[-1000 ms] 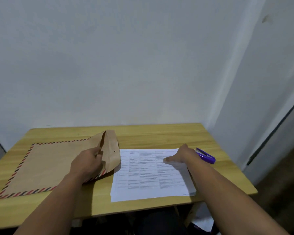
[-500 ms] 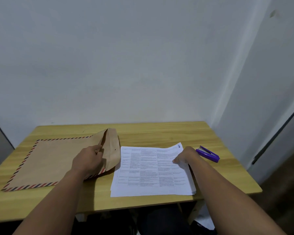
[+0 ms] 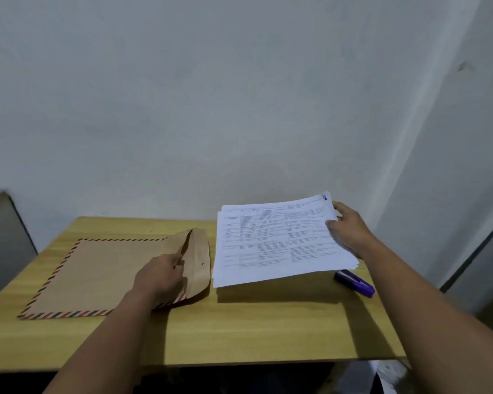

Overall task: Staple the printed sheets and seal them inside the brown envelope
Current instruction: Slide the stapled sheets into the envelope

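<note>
A stack of printed white sheets (image 3: 273,243) hangs above the table, tilted, with my right hand (image 3: 349,230) gripping its right edge, thumb on top. The brown envelope (image 3: 106,268) with a red and dark striped border lies flat on the left of the wooden table (image 3: 239,331). Its flap at the right end is lifted, and my left hand (image 3: 161,277) holds the envelope's mouth there. A purple stapler (image 3: 355,282) lies on the table under the lower right corner of the sheets.
A pale wall stands right behind the table. A grey box or cabinet (image 3: 3,237) sits at the far left, beside the table. At the right, the wall turns a corner with a dark door edge (image 3: 473,251).
My right hand has lifted the sheets off the table and raised them toward the back. The stapler now shows under them. My left hand stays at the envelope's mouth.
</note>
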A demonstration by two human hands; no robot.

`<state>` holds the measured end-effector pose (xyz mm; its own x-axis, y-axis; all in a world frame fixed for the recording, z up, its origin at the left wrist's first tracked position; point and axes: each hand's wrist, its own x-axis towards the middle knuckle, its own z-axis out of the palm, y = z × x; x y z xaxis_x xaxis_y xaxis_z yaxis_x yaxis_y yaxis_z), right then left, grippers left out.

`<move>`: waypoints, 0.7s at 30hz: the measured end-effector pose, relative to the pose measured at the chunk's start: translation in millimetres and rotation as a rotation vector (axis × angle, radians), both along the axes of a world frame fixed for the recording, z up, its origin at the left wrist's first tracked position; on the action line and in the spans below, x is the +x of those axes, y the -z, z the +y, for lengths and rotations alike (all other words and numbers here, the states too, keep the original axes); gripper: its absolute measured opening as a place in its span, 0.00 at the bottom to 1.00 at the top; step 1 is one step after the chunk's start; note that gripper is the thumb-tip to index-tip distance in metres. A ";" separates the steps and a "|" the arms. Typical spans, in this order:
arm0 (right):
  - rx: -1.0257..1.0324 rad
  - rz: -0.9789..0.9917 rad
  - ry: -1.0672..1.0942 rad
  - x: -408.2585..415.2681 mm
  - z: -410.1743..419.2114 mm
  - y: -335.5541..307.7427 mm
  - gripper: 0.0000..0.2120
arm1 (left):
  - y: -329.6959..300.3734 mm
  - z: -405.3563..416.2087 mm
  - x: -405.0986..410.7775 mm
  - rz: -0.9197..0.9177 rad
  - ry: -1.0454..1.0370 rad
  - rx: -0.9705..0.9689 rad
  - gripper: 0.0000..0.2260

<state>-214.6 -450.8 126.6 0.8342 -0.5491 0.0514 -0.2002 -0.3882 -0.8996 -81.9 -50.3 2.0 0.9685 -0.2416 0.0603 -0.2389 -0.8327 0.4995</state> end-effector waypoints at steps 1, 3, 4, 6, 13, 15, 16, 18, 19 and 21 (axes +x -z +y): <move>0.001 0.002 -0.005 2.2 5.4 0.5 0.24 | 0.7 -0.5 0.1 0.006 -0.008 -0.003 0.20; -0.009 0.019 -0.012 8.1 17.6 11.1 0.22 | 0.3 -1.0 -0.3 0.010 -0.024 -0.002 0.20; -0.012 0.032 -0.019 11.7 23.9 20.9 0.22 | 0.8 -0.6 -0.3 0.003 -0.031 0.005 0.20; -0.020 0.059 -0.032 19.7 33.8 45.7 0.24 | 1.1 0.9 -1.2 -0.022 -0.025 0.023 0.20; 0.006 0.084 -0.023 38.8 59.1 96.4 0.28 | 0.1 -0.5 -1.7 -0.108 0.065 0.168 0.15; 0.005 0.076 -0.025 45.1 62.0 95.1 0.28 | -0.4 -4.4 -3.5 -0.114 0.070 0.203 0.19; 0.001 0.077 -0.049 48.3 63.3 93.0 0.28 | -0.5 -6.0 -3.8 -0.110 0.062 0.207 0.20; -0.026 0.087 -0.117 53.7 65.1 87.7 0.27 | -1.2 -8.9 -4.5 -0.111 0.045 0.216 0.15; -0.043 0.088 -0.144 55.4 65.5 84.7 0.27 | -1.2 -10.4 -4.3 -0.112 0.041 0.230 0.12; -0.076 0.079 -0.165 57.9 65.1 80.6 0.27 | -2.7 -13.7 -5.0 -0.117 0.020 0.246 0.10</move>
